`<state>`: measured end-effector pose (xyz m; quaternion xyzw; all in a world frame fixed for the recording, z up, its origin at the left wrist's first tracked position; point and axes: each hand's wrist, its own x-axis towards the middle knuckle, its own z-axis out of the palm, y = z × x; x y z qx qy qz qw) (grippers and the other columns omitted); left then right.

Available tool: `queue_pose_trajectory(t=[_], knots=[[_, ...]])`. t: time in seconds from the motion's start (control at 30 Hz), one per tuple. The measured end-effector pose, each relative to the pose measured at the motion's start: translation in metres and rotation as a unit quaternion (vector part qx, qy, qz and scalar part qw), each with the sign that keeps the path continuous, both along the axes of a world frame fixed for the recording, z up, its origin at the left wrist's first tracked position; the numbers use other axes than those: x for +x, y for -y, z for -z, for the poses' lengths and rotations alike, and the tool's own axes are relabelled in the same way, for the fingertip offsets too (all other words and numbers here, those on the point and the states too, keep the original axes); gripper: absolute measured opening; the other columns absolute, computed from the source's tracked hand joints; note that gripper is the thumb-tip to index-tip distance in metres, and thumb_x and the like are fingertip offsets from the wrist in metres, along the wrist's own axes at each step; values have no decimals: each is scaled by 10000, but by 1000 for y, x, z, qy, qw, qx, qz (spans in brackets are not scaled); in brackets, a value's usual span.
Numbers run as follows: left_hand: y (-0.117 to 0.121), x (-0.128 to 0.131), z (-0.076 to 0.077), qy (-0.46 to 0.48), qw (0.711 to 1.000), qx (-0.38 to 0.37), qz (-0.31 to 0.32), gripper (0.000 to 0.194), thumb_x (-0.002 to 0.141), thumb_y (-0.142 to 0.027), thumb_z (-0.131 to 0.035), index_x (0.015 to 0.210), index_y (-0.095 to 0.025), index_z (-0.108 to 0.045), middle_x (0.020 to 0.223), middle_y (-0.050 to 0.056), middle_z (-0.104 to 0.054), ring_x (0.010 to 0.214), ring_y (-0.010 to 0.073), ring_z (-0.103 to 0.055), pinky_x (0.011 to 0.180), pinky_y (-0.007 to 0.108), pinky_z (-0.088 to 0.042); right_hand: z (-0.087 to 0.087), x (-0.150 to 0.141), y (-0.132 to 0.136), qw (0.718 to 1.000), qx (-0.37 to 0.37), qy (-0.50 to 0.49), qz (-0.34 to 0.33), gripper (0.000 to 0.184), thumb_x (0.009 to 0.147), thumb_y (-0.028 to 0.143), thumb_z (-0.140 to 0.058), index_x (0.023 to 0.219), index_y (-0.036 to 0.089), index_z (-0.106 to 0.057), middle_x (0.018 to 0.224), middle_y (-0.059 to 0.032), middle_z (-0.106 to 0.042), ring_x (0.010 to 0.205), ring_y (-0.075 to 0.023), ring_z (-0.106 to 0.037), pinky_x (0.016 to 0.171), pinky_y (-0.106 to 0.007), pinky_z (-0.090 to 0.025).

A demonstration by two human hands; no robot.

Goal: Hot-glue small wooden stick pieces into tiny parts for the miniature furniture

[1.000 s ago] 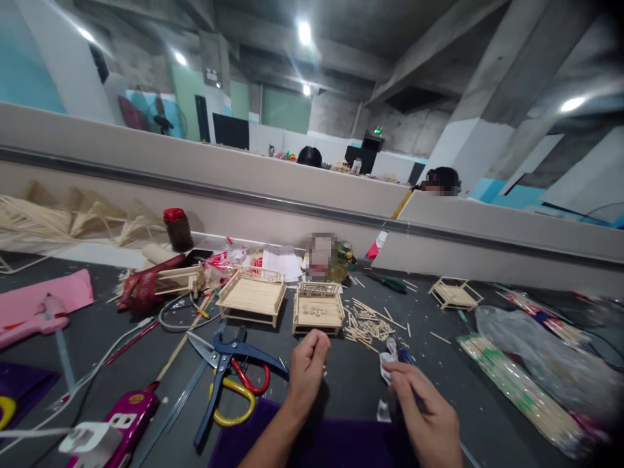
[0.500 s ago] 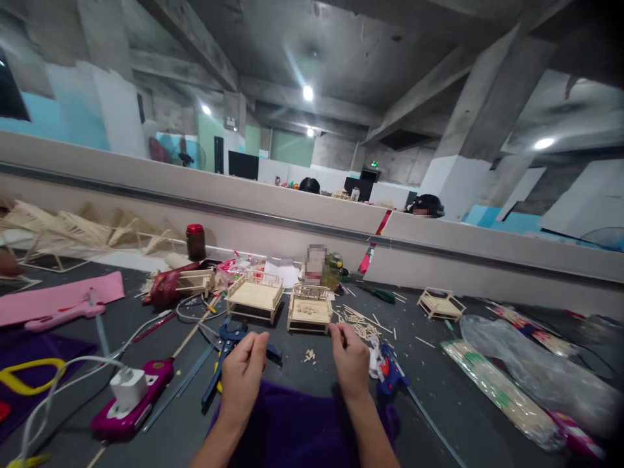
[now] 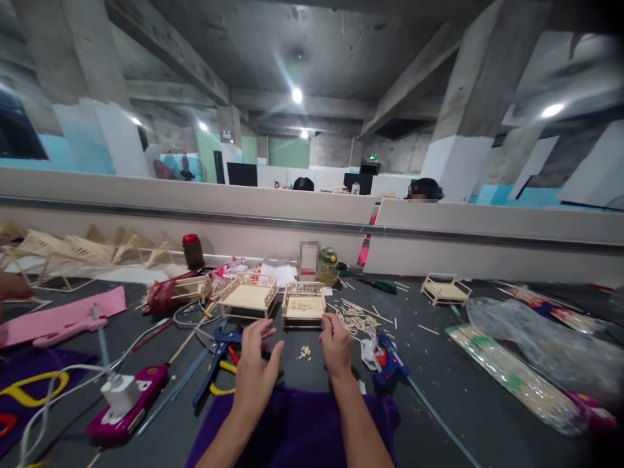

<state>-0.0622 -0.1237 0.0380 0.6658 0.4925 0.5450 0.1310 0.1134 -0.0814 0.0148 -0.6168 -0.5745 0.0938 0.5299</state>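
Observation:
My left hand (image 3: pixel 258 365) hovers open, fingers apart, over the dark table just in front of blue-handled cutters (image 3: pixel 218 354). My right hand (image 3: pixel 336 341) is curled closed right below a small stick-built bed model (image 3: pixel 303 305); what its fingertips hold is too small to make out. A few tiny wood bits (image 3: pixel 305 353) lie between my hands. A second bed model (image 3: pixel 246 296) stands to the left of the first. Both forearms rest over a purple cloth (image 3: pixel 292 429).
A loose stick pile (image 3: pixel 358 315) and a blue glue gun (image 3: pixel 389 362) lie to the right, a third bed model (image 3: pixel 444 289) and bagged sticks (image 3: pixel 511 377) farther right. A magenta power strip (image 3: pixel 129 400), pink glue gun (image 3: pixel 63 328) and cables lie left. Another person's hand (image 3: pixel 12 286) shows at the left edge.
My view has lifted and shifted. My right hand came from the glue gun to just below the bed model. My left hand went from a loose fist to spread fingers.

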Motion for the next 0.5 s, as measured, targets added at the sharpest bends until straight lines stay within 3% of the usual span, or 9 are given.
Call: queue_pose_trajectory(t=[0.13, 0.2, 0.33, 0.4, 0.5], knots=[[-25, 22, -5, -55, 997, -40, 30, 351, 882, -245, -479, 1227, -211, -422, 1221, 113, -463, 823, 172, -619, 724, 324, -523, 2, 10, -10, 999, 46, -24, -3, 338, 884, 189, -348, 1105, 147, -601, 1048, -133, -661, 800, -183, -657, 713, -277, -483], [-36, 29, -3, -126, 988, -72, 52, 381, 861, -213, -495, 1234, -204, -415, 1222, 109, -461, 760, 154, -614, 746, 326, -508, 3, 14, -13, 1000, 6, 0, -5, 307, 857, 151, -370, 1013, 160, -634, 982, -122, -678, 827, -196, -656, 703, -273, -476], [-53, 41, 4, -299, 938, -158, 79, 254, 820, -172, -531, 1071, -208, -519, 1146, 79, -526, 783, 183, -633, 696, 297, -472, 4, 17, -9, 993, -104, 56, -6, 259, 910, 220, -414, 818, 219, -657, 660, -32, -676, 624, -184, -642, 565, -248, -399], [-57, 45, 9, -348, 917, -178, 83, 237, 821, -164, -525, 1052, -214, -542, 1137, 76, -541, 868, 208, -642, 704, 285, -461, 4, 14, -5, 988, -119, 100, 18, 253, 925, 256, -438, 805, 233, -659, 688, -37, -696, 623, -186, -645, 547, -252, -361], [-57, 46, 18, -354, 909, -193, 105, 296, 841, -152, -490, 1120, -232, -545, 1151, 74, -544, 947, 208, -640, 754, 269, -458, 3, 6, -2, 980, -133, 143, 22, 214, 913, 216, -465, 814, 232, -653, 773, -47, -710, 668, -186, -657, 555, -257, -344]])
